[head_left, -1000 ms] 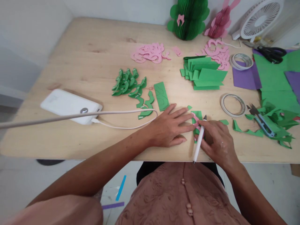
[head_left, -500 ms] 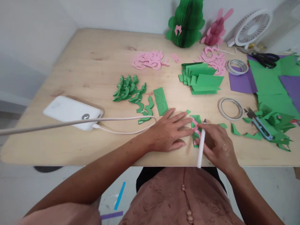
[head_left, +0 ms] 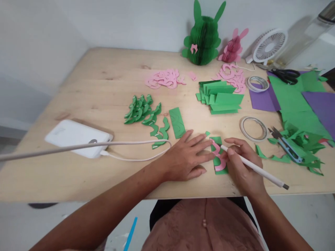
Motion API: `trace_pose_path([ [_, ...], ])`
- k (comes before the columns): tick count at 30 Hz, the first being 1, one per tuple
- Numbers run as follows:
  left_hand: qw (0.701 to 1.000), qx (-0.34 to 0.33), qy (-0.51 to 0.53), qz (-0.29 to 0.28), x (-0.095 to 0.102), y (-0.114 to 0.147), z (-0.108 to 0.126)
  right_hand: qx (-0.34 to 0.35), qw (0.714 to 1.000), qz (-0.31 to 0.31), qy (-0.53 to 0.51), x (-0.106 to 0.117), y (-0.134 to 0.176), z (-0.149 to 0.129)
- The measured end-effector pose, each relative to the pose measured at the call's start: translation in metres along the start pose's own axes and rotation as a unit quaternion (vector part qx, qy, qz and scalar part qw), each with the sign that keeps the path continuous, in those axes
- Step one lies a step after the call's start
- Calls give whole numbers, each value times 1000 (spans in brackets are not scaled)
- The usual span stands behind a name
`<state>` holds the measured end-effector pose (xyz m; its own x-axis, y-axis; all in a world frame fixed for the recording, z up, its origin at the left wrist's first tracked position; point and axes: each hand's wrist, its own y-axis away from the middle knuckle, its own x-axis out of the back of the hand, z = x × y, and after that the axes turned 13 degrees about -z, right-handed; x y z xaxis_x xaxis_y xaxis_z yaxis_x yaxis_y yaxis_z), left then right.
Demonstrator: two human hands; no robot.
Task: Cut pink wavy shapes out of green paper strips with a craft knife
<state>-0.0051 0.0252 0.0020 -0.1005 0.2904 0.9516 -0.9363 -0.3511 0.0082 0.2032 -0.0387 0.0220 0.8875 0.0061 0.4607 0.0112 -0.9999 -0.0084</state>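
My left hand (head_left: 187, 156) lies flat with fingers spread, its fingertips at the left edge of a pink wavy paper cut-out (head_left: 220, 162). That cut-out rests on a green paper rectangle (head_left: 217, 140) near the table's front edge. Pinched in my right hand (head_left: 246, 167) is a white pen (head_left: 259, 170), its tip at the right side of the cut-out and its dark end pointing down right. Beyond my left fingers lies a green rectangle with drawn curves (head_left: 177, 122). Green wavy cut-outs (head_left: 141, 109) are heaped to its left.
A white power bank (head_left: 78, 137) with a cable lies left. Folded green papers (head_left: 220, 97), pink cut-outs (head_left: 163, 78), a tape roll (head_left: 253, 128), blue snips (head_left: 289, 148) and black scissors (head_left: 286, 75) surround the work. Green (head_left: 201, 42) and pink (head_left: 231, 48) paper rabbits stand behind, beside a fan (head_left: 270, 45).
The pen has turned in my right hand, so its tip now meets the cut-out. My right hand has shifted slightly right, showing more pink paper. The view has tilted up.
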Motion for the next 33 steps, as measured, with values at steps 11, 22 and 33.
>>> trace_pose_path([
  [11, 1000, 4, -6, -3, 1, 1, 0, 72, 979, 5, 189, -7, 5, 6],
  [22, 1000, 4, -4, -17, 1, 1, 0, 166, 932, 22, 321, -9, 1, 15],
  [33, 1000, 7, -6, -25, 1, 1, 1, 177, 930, 29, 321, -11, 1, 16],
])
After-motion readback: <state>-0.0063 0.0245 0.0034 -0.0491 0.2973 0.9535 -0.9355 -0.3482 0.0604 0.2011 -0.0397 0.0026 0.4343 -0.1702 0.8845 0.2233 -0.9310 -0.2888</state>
